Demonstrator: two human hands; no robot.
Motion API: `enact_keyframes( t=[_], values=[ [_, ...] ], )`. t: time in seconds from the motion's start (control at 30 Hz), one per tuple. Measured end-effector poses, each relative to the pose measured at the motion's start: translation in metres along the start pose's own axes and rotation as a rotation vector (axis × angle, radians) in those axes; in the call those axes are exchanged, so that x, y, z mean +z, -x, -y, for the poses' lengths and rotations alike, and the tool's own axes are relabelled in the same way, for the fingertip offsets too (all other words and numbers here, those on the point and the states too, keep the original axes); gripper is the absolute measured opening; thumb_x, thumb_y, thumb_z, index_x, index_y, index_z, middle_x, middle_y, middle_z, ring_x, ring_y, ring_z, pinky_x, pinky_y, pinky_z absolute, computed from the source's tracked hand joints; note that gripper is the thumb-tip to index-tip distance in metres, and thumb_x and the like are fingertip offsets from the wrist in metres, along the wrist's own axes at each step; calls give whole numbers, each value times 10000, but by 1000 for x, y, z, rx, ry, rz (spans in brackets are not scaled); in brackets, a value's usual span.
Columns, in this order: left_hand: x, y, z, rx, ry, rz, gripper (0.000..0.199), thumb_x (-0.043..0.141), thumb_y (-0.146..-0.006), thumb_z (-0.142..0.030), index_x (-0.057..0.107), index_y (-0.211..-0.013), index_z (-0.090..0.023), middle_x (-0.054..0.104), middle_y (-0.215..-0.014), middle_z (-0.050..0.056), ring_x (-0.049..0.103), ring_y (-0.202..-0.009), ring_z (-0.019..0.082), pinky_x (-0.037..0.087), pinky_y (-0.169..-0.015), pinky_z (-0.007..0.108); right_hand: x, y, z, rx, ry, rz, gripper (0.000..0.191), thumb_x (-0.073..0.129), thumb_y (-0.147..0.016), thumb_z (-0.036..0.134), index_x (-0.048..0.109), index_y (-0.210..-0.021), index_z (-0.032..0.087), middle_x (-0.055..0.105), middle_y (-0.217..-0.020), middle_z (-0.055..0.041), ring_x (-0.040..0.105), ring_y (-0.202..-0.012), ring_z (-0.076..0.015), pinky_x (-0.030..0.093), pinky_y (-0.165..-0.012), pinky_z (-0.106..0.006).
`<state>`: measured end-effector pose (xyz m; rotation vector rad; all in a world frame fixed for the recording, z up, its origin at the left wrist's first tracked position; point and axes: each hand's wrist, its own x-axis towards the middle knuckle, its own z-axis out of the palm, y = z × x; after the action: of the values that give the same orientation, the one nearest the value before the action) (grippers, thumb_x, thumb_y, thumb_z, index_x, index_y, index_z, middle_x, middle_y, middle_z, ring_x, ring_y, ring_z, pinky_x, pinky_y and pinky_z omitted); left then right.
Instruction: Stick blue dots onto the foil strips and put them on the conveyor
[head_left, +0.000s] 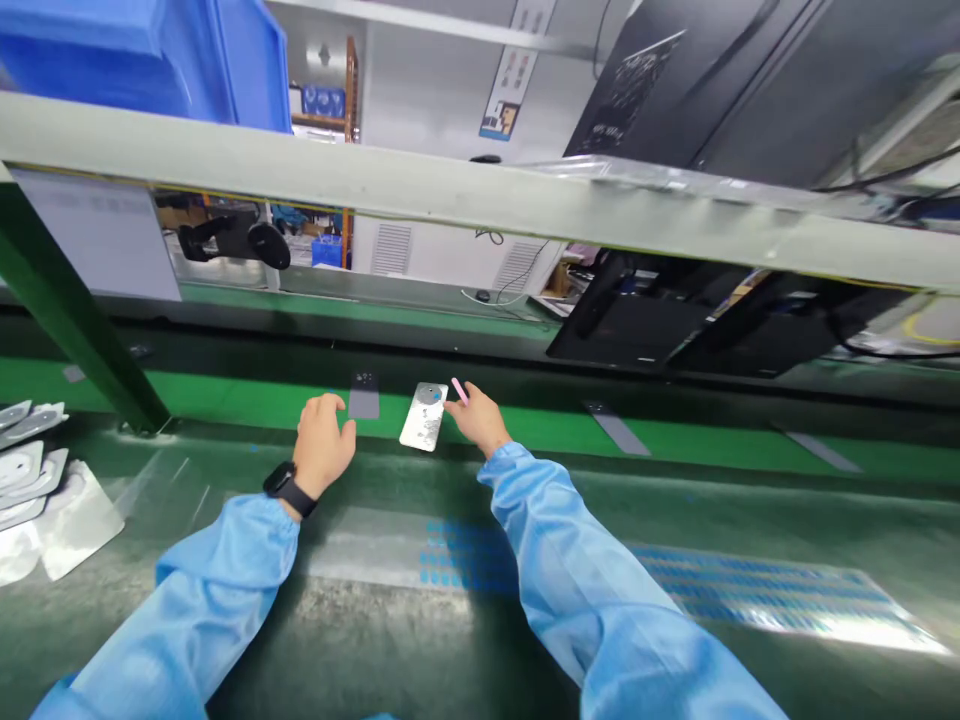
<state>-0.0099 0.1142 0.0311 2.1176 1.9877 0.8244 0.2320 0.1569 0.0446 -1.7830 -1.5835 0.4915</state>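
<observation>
A silver, phone-sized back panel (424,417) with a round grey patch near its top lies tilted on the green belt between my hands. My right hand (476,418) is just beside its right edge, fingertips pinching a small pink stick (460,391). My left hand (322,445), with a black watch (289,488) on the wrist, rests palm down and holds nothing. Its fingers are loosely curled next to a flat grey rectangular piece (364,402), which has a small dark part at its far end.
Several silver-white sheets (30,480) lie stacked at the left. A blue-patterned sheet (757,590) lies on the green bench at the right. A pale overhead beam (450,190) crosses the view, with a blue bin (135,60) above it. A green post (75,320) stands at the left.
</observation>
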Motion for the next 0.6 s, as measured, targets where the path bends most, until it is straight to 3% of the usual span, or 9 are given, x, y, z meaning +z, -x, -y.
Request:
enact_keyframes(
  t=[0.1, 0.2, 0.33, 0.47, 0.6],
  values=[
    [13, -41, -9, -91, -102, 103, 264, 513, -825, -239, 504, -1082, -175, 577, -1094, 129, 545, -1087, 257, 443, -919, 369, -6, 16, -5, 43, 43, -55, 325, 631, -707, 216, 638, -1025, 150, 689, -820, -75, 648, -807, -244, 461, -753, -332],
    [37, -67, -16, -159, -145, 193, 382, 590, -784, -328, 514, -1121, -166, 587, -1141, 174, 565, -1084, 323, 469, -853, 413, -1, 63, -19, -24, -14, -58, 192, 597, -725, 336, 649, -839, 190, 693, -803, -60, 645, -749, -227, 471, -697, -316],
    [60, -87, -22, -202, -213, 326, 497, 660, -744, -406, 532, -1155, -157, 615, -1132, 207, 573, -1088, 378, 470, -839, 467, 2, 115, -36, -37, -154, -64, 270, 556, -717, 448, 648, -774, 200, 692, -755, -62, 632, -680, -226, 476, -651, -320],
    [61, -96, -22, -126, -259, 398, 381, 624, -831, -363, 571, -1132, -135, 641, -1075, 158, 626, -997, 287, 500, -827, 413, -4, 127, -40, 38, -216, -58, 301, 542, -706, 475, 647, -744, 196, 670, -673, -51, 599, -598, -212, 461, -585, -312],
    [52, -95, -27, -43, -287, 362, 333, 549, -911, -369, 561, -1156, -144, 615, -1117, 83, 613, -974, 200, 509, -861, 416, -7, 123, -38, 74, -276, -48, 272, 567, -678, 450, 647, -723, 194, 637, -612, -26, 560, -559, -188, 434, -565, -301]
  ],
)
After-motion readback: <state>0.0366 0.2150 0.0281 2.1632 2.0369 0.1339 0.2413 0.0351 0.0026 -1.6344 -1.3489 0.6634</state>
